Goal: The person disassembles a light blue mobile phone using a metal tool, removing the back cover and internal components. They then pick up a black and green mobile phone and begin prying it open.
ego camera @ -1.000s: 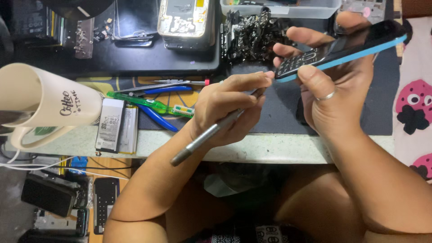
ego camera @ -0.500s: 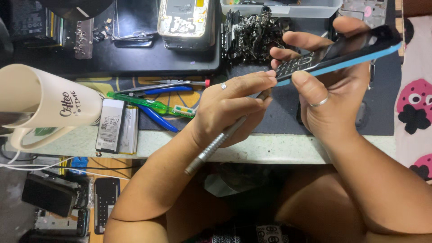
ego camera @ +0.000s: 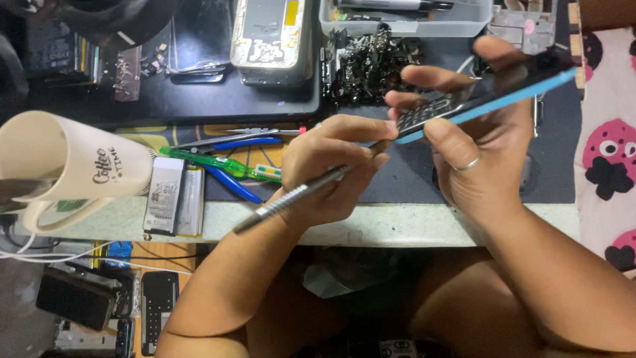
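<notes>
My right hand [ego camera: 487,142] grips a small keypad phone with a blue edge [ego camera: 487,99], held tilted above the dark work mat [ego camera: 550,172]. A ring sits on one finger. My left hand [ego camera: 331,169] holds a slim metal tool [ego camera: 301,195] like a pen, its tip against the lower end of the phone near the keypad. The tool's handle points down and left over the table edge.
A cream mug [ego camera: 63,169] stands at the left. Two flat phone batteries [ego camera: 173,199], blue-handled pliers [ego camera: 232,166] and a green tool [ego camera: 218,162] lie beside it. A pile of black parts [ego camera: 371,66], an opened phone [ego camera: 271,36] and a tray [ego camera: 404,16] are at the back. Phones [ego camera: 156,308] lie on a lower shelf.
My right hand has tilted and shifted the phone slightly. My left hand has moved a little with the metal tool, keeping its tip at the phone's lower end.
</notes>
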